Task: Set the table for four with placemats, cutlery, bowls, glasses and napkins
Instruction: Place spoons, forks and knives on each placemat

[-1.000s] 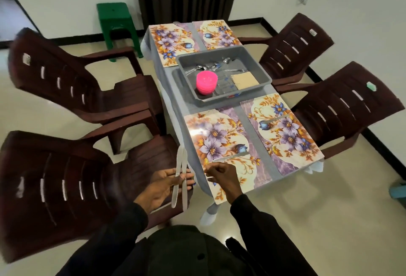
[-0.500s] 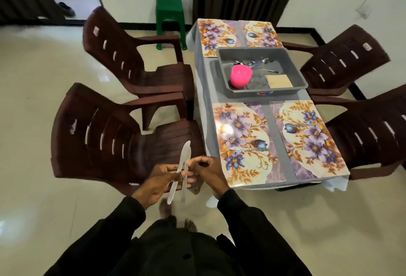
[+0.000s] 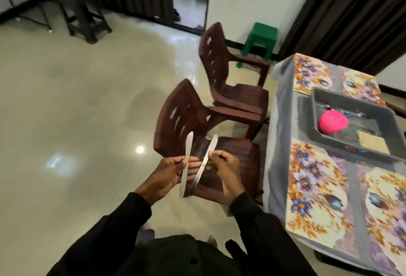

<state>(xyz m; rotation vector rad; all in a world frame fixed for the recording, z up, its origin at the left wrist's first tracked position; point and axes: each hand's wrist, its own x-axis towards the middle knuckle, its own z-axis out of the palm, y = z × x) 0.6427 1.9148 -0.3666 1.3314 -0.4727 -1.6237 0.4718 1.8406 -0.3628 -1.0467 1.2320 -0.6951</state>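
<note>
Head cam, the only view: both hands are out over the near chair (image 3: 232, 154), well off to the side of the table (image 3: 278, 143). The left hand (image 3: 167, 174) has thumb and fingers clamped on the left knife (image 3: 186, 163), which stands about upright. The right hand (image 3: 222, 165) is pinching the right knife (image 3: 206, 161), which is tilted, so the lower ends nearly meet. My guess is they're getting split one per hand, so each can go to its own setting. Four mats are down already, the near mat (image 3: 314, 205) closest. The tub (image 3: 351, 150) sits mid-table between the mat pairs, probably to keep the bowls (image 3: 332, 124) and napkins (image 3: 371, 145) reachable from every seat. Those look not yet laid out, and I can't make out any glasses
</note>
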